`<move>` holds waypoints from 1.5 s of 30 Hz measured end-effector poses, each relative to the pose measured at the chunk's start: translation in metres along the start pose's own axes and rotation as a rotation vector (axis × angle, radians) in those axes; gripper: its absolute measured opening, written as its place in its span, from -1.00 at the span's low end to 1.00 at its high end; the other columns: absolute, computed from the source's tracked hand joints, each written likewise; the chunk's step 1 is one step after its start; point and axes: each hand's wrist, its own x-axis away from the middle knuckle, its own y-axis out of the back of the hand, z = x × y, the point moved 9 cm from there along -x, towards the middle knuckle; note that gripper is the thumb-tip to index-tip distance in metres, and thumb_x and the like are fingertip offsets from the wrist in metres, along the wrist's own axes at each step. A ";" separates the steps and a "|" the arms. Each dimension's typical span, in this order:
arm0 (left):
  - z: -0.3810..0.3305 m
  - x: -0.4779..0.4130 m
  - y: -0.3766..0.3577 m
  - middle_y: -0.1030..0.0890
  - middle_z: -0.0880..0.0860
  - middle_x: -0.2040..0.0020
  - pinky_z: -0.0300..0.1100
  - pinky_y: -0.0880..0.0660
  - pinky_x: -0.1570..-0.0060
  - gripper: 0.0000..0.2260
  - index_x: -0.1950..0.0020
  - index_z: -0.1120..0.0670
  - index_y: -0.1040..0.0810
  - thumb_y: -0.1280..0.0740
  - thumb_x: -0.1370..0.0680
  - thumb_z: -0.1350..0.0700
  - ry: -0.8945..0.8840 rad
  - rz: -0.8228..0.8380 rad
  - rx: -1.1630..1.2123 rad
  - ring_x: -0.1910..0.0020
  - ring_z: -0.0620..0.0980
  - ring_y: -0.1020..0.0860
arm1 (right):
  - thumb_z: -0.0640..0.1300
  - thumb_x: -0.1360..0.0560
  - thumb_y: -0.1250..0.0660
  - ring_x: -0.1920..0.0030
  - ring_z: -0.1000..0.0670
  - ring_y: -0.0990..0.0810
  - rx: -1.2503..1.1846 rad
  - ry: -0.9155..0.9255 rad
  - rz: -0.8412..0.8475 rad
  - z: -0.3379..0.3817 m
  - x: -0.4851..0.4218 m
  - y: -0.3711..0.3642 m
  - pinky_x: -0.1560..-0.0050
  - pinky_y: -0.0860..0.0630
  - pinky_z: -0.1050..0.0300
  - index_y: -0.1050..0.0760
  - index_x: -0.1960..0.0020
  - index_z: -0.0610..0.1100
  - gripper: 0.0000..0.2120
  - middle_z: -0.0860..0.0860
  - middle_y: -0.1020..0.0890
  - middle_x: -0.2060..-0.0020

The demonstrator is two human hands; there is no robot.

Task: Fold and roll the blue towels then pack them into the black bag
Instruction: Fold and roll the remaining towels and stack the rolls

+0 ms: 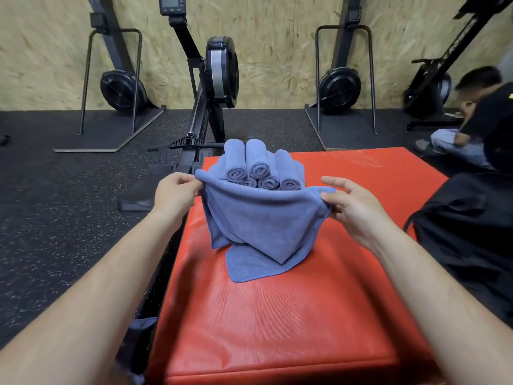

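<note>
A slate-blue cloth towel matches the blue rolled towels at 12 o'clock, over a red ribbed pad, a black fabric bag at 3 o'clock, white-speckled black rubber floor at 9 o'clock.

Both my arms reach forward, bare, with my left forearm and right forearm angling in toward each other. My left hand is raised, its fingers curled in to pinch one top corner of the blue towel. My right hand pinches the other corner between thumb and fingertips, the upper fingers stretched out straighter. The two hands are level and well apart.
</note>
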 end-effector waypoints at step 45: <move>-0.252 0.120 0.051 -0.69 0.00 0.04 -0.09 -0.56 -0.03 -0.90 0.00 -0.02 -0.69 -0.46 -0.52 0.16 -0.436 0.119 -0.192 0.02 -0.03 -0.62 | -0.32 -0.41 -0.47 -0.11 -0.05 -0.65 0.544 0.242 -0.035 0.237 0.092 0.003 -0.23 -0.53 0.04 -0.67 -0.04 -0.05 -0.73 -0.07 -0.70 -0.03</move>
